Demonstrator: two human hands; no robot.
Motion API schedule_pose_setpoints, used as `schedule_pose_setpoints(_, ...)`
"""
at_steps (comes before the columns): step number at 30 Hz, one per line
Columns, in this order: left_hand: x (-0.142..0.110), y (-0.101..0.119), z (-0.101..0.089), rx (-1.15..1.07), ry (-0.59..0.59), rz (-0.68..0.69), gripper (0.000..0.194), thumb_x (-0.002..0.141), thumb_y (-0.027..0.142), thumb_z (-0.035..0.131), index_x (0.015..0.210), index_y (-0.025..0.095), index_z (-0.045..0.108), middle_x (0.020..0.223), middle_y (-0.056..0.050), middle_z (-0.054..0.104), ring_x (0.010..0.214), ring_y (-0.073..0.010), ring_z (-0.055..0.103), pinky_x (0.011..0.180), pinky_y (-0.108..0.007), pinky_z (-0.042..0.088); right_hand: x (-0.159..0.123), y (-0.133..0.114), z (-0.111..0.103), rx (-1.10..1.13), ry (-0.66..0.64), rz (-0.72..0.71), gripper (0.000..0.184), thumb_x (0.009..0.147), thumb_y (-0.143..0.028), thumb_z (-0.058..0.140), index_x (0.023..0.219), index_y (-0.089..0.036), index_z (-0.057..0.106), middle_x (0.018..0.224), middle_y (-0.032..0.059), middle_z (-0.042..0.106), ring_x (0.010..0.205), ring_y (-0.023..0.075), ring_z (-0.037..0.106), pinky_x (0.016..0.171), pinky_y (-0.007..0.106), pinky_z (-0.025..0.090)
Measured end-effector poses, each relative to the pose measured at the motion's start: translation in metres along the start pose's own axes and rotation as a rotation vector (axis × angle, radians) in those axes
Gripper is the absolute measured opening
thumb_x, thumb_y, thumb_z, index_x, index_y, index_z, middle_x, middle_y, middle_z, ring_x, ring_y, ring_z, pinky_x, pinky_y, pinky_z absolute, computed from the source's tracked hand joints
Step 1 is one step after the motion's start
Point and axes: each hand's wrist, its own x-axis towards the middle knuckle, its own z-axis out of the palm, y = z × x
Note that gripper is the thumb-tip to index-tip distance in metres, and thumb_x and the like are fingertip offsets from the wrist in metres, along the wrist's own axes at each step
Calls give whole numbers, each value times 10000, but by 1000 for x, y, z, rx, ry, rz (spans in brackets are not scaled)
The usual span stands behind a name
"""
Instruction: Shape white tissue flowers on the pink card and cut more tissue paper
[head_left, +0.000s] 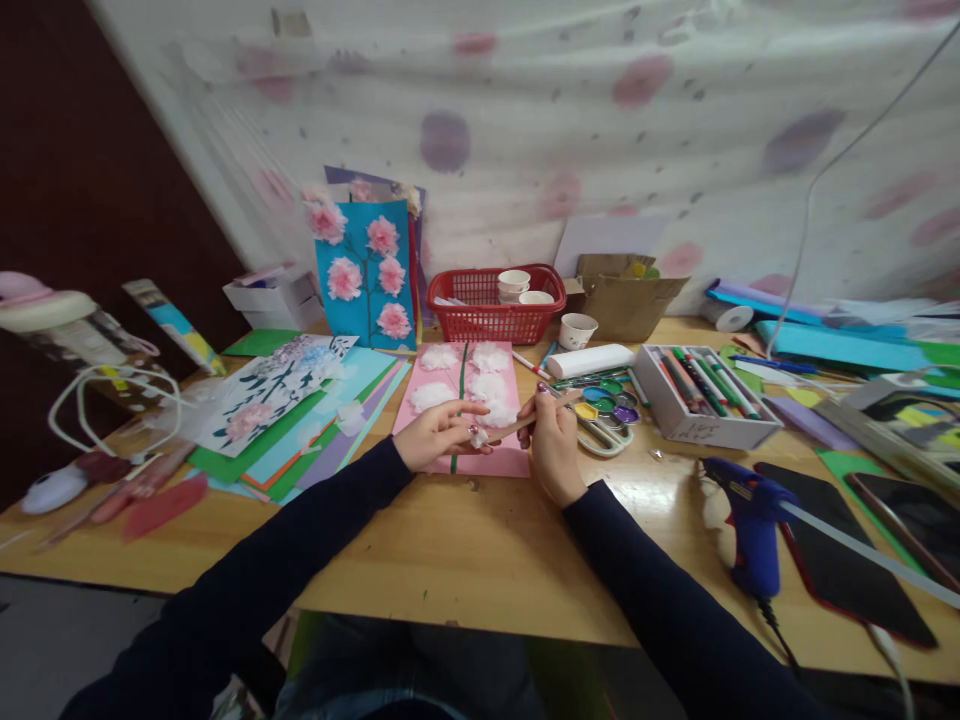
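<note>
Right hand grips a thin brown stick that points toward the left hand. A little white tuft is at the left hand's fingertips, but it is hard to tell if they pinch it. Both hands are over the near part of a pink card lying on the desk. White puffs sit on both sides of the card's green stripe.
</note>
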Motion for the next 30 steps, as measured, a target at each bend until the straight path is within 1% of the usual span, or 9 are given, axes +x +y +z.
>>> schedule_pose_setpoints(3, 0, 1, -1, 81, 12, 1, 483, 622, 237, 785, 1024, 105, 552, 788, -71, 720, 812, -210, 701, 882, -403, 497, 2, -1, -1, 11, -18, 26, 402, 841, -448, 432, 552, -180, 510, 342, -49, 431, 313, 82, 409, 331, 188, 296)
schedule_pose_setpoints(5, 1, 2, -2, 142, 65, 28, 457, 607, 219, 789, 987, 98, 567, 780, -75, 722, 796, -204, 702, 877, -393, 502, 5, -1, -3, 17, -2, 28, 403, 845, -441, 423, 548, -182, 511, 337, -48, 431, 310, 85, 412, 333, 191, 299)
schedule_pose_setpoints(7, 3, 2, -5, 188, 142, 69, 383, 620, 217, 772, 935, 98, 588, 793, -81, 725, 783, -198, 701, 868, -390, 508, 10, 0, -7, -8, 54, 1, 415, 856, -434, 401, 540, -187, 508, 335, -46, 432, 308, 87, 410, 335, 197, 297)
schedule_pose_setpoints(10, 8, 4, -8, 269, 212, 141, 237, 652, 204, 731, 835, 101, 621, 834, -91, 727, 800, -192, 695, 877, -386, 509, 19, 3, -17, -174, 111, -124, 438, 871, -430, 382, 531, -193, 523, 350, -38, 448, 328, 94, 422, 367, 210, 307)
schedule_pose_setpoints(14, 18, 6, -4, 424, 229, 166, 107, 671, 131, 661, 777, 114, 661, 845, -77, 717, 813, -184, 686, 856, -355, 521, 27, 7, -27, -423, 73, -317, 450, 877, -420, 391, 509, -207, 536, 374, -29, 466, 375, 109, 454, 444, 232, 332)
schedule_pose_setpoints(17, 28, 6, 5, 566, 239, 170, 137, 674, 73, 588, 764, 121, 680, 868, -73, 702, 767, -169, 684, 787, -314, 538, 29, 9, -29, -510, 66, -367, 452, 886, -387, 370, 503, -211, 532, 393, -22, 478, 385, 116, 465, 475, 245, 332)
schedule_pose_setpoints(19, 34, 5, 11, 652, 221, 167, 156, 679, 77, 574, 781, 122, 682, 853, -73, 700, 735, -162, 678, 741, -295, 539, 30, 11, -29, -567, 64, -378, 460, 895, -361, 344, 500, -209, 525, 407, -13, 493, 397, 123, 484, 490, 250, 333)
schedule_pose_setpoints(25, 46, -5, 22, 992, 265, 296, 287, 656, 120, 642, 940, 162, 635, 709, -14, 703, 652, -143, 649, 675, -270, 512, 34, 15, -27, -637, -13, -359, 454, 922, -353, 307, 561, -195, 533, 455, 7, 545, 442, 132, 531, 509, 244, 349)
schedule_pose_setpoints(30, 54, -13, 24, 1157, 269, 311, 265, 687, 153, 641, 947, 195, 618, 736, 0, 720, 669, -147, 663, 652, -263, 484, 36, 17, -28, -629, -3, -340, 463, 933, -367, 291, 591, -188, 546, 476, 15, 566, 464, 134, 555, 511, 237, 369)
